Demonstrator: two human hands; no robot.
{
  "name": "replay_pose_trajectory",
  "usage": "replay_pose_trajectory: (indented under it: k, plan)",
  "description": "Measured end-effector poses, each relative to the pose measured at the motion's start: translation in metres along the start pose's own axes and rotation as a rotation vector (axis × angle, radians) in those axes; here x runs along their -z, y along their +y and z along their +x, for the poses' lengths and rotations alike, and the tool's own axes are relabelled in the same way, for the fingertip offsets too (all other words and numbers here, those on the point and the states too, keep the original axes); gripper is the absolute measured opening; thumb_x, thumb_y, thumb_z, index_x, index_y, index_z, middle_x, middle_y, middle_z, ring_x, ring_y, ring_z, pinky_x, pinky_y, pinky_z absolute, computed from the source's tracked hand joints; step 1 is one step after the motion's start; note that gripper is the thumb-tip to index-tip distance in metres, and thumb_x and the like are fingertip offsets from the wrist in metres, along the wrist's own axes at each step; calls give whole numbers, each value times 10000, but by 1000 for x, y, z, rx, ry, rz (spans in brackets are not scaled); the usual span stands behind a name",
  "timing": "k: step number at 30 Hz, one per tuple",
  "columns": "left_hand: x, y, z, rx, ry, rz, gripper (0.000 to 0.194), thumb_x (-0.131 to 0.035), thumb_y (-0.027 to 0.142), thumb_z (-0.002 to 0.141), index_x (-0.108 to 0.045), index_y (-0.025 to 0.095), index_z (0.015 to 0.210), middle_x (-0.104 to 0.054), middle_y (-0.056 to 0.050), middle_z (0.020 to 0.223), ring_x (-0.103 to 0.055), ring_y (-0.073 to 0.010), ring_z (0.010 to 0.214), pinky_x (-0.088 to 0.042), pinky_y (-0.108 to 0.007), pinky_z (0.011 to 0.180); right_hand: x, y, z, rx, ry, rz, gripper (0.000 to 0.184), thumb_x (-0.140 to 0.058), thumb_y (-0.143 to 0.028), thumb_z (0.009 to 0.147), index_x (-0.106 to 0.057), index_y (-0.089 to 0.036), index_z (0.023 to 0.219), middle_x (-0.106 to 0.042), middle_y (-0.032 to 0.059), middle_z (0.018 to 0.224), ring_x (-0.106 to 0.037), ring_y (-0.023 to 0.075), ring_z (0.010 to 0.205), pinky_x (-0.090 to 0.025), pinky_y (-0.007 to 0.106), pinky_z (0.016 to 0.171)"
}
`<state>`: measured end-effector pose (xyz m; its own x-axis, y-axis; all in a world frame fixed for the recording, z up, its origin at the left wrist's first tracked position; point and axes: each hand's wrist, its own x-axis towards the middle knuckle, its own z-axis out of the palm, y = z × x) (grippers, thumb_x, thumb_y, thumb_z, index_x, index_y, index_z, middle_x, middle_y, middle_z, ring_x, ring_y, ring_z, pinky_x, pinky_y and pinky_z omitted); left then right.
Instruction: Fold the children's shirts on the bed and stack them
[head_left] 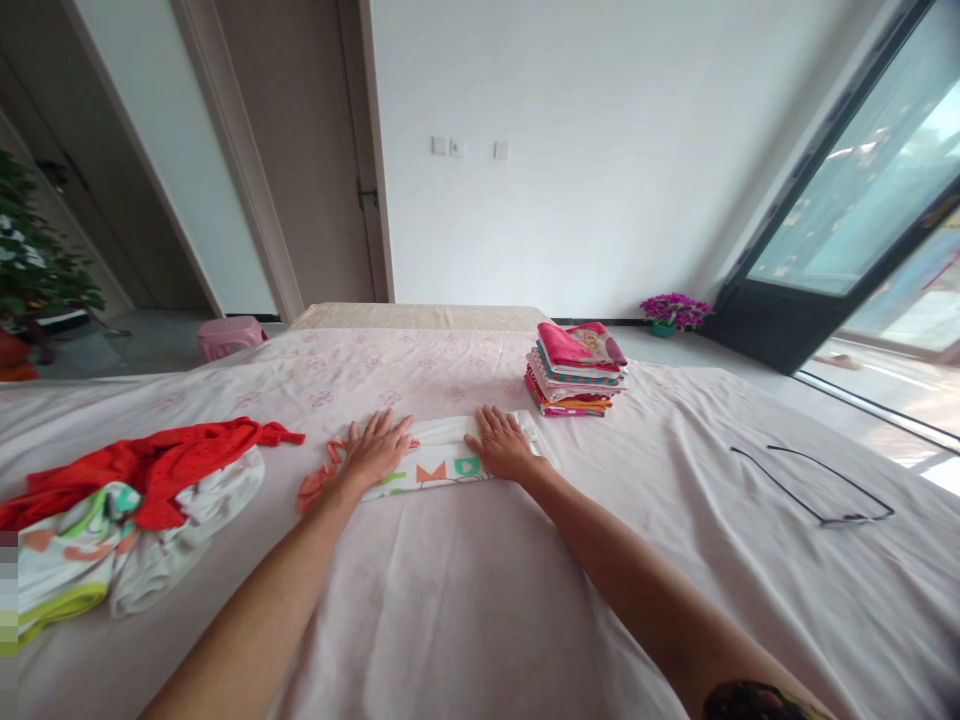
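Observation:
A white garment [439, 462] with coloured letters and coral trim lies folded into a long flat strip on the sheet-covered surface. My left hand [377, 445] rests flat on its left part, fingers spread, beside the coral ties [315, 488]. Flat on the right part lies my right hand [501, 440], its fingers also stretched out. Neither hand grips the cloth. Beyond my right hand stands a stack of folded clothes [576, 370], a pink printed piece on top.
Loose red and white clothes [161, 480] lie heaped at the left. A pair of glasses [847, 519] sits on the pale sheet [660, 470] at the right. Past the far edge are a pink stool [229, 337], a pot of purple flowers [675, 312] and a wall.

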<state>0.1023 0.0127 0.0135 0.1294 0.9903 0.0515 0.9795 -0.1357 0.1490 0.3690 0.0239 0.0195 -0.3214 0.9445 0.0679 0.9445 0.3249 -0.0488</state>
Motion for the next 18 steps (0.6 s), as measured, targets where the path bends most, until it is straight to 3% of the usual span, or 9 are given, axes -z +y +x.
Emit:
replay_pose_trajectory:
  k: [6,15,18]
  plan:
    - [-3,-8,-7,30,21,31,616,-185,555,970,-320,324,1525,-261,-94,1615,-203,-339,1481,-138,-642,1138,3,38,-14,-96,17,-50,705,-220,-531,1001,-301,-75,1532,-237,168,1593,-209,289,1482,-193,489,1183]
    - [-7,-11,-15,47,81,87,628,-210,579,964,-364,301,1506,-324,-120,1585,-236,-339,1462,-165,-589,1136,5,54,-27,-107,28,-27,673,-259,-511,1009,-308,-84,1527,-253,139,1600,-213,265,1481,-195,440,1185]
    - [-4,-8,-17,42,88,90,631,-207,579,964,-383,292,1497,-336,-127,1577,-250,-347,1454,-174,-585,1132,12,61,-32,-153,73,33,555,-292,-434,1015,-445,-129,1452,-395,138,1537,-359,241,1414,-295,379,1129]
